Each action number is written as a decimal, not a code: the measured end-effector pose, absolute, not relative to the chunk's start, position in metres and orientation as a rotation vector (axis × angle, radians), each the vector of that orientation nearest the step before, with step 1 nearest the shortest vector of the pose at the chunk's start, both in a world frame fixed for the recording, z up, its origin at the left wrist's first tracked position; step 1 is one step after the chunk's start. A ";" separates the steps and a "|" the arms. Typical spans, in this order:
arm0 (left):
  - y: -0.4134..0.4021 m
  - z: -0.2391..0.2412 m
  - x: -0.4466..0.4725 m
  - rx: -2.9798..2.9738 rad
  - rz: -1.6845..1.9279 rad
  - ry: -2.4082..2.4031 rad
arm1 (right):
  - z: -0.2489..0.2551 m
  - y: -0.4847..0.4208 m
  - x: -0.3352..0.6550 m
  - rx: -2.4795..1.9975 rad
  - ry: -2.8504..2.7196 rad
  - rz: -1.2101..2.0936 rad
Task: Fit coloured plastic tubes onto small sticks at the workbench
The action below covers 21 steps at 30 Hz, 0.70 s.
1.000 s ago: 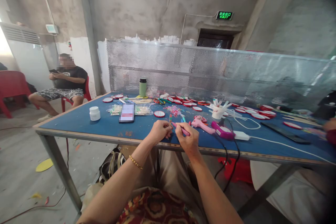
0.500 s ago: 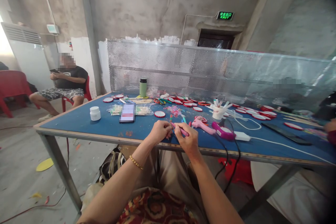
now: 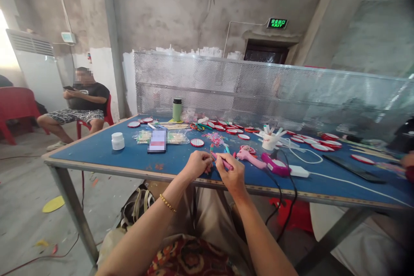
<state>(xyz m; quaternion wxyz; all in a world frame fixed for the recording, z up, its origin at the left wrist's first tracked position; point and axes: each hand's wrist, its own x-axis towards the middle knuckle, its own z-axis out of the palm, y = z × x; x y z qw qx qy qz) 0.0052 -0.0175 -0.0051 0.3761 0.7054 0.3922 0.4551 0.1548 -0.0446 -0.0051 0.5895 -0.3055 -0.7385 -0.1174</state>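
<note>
My left hand is closed in a pinch above the table's front edge. Whatever its fingertips hold is too small and covered to make out. Close beside it, my right hand is wrapped around a pink pen-shaped tool, whose tip points toward the left fingertips. Just beyond the hands lies a heap of small multicoloured pieces. A pink glue-gun-shaped tool rests right of my right hand. One round disc with a red rim lies beyond my left hand.
On the blue table are a white jar, a phone over bagged sticks, a green bottle, a cup of pens, a purple device with cables and a dark phone. A mesh panel stands behind.
The view has shifted very slightly. Both hands stay close together at the same spot, with the pink pen-shaped tool still in my right hand.
</note>
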 end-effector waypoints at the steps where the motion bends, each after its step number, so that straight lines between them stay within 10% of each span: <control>1: -0.018 -0.005 0.005 1.802 1.157 1.005 | -0.005 -0.045 0.155 -0.710 -1.715 -0.267; 21: -0.024 0.000 0.005 1.785 1.149 1.034 | -0.004 -0.047 0.154 -0.714 -1.703 -0.288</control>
